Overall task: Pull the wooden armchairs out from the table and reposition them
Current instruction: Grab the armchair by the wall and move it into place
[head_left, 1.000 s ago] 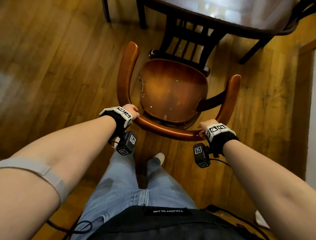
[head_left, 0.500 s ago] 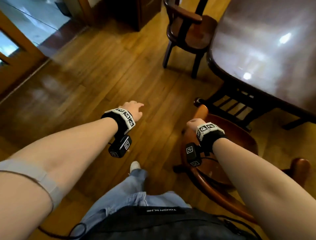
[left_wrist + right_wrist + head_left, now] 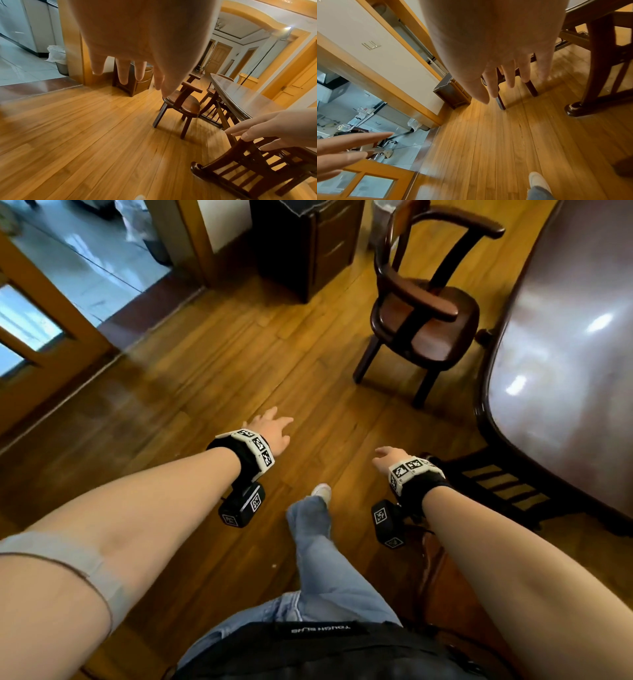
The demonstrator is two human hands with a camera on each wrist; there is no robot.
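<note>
The desk (image 3: 561, 364) fills my right side, its edge running ahead. The next wooden armchair (image 3: 424, 313) stands beside it, well ahead of me. I judge I'm between chairs, walking toward it. My left hand (image 3: 272, 431) and right hand (image 3: 388, 457) are empty, fingers loosely spread. Next I need its armrests.

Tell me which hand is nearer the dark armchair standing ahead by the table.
Left, narrowly. The left hand reaches further forward toward the armchair; the right hand hangs lower back, beside the table. Neither touches it.
</note>
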